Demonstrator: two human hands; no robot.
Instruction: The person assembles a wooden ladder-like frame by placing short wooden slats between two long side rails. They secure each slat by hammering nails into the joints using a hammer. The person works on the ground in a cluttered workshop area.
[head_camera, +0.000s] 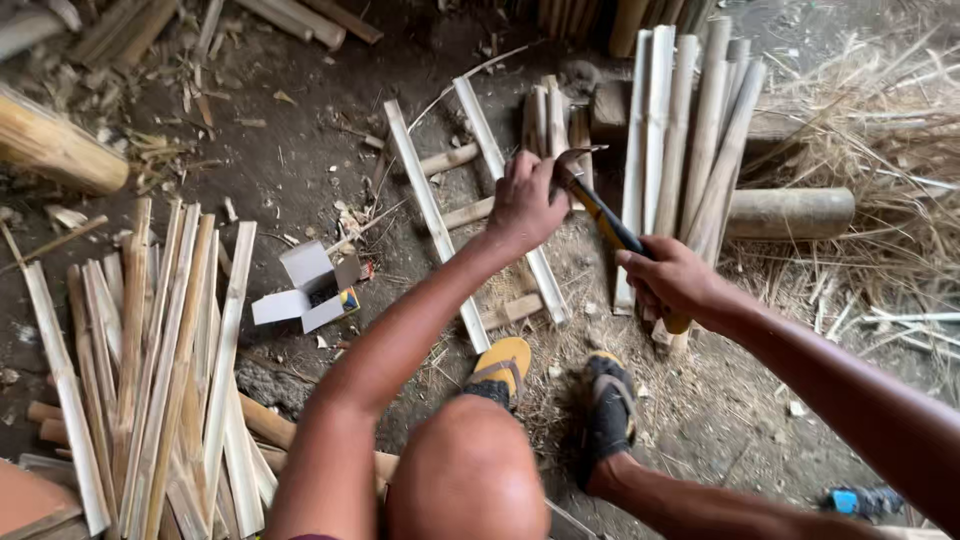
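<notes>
Hammer (600, 212): lying aslant above the ladder-like bamboo frame (470, 200), its metal head up by the left hand, its dark and yellow handle running down to the right hand; the handle's lower end is showing below the fist, the middle being covered by fingers.
Hidden or unclear: whatever the left hand is pinching at the hammer head is too small to make out; a blue object (860, 500) at the lower right edge is blurring out and partly cut off.
Right hand (672, 280): reaching in from the right, fingers wrapping closed around the hammer handle.
Left hand (525, 205): stretching forward over the frame's right rail, fingers curling shut beside the hammer head.
Feet: the left yellow sandal (500, 365) and the right dark one (610, 400) are resting on the dirt just below the frame.
Container: a small white cardboard box (308, 290) is lying open left of the frame; its contents are not showing.
Surroundings: split bamboo slats (150, 370) are lying piled at left, more slats (690, 130) leaning at upper right.
</notes>
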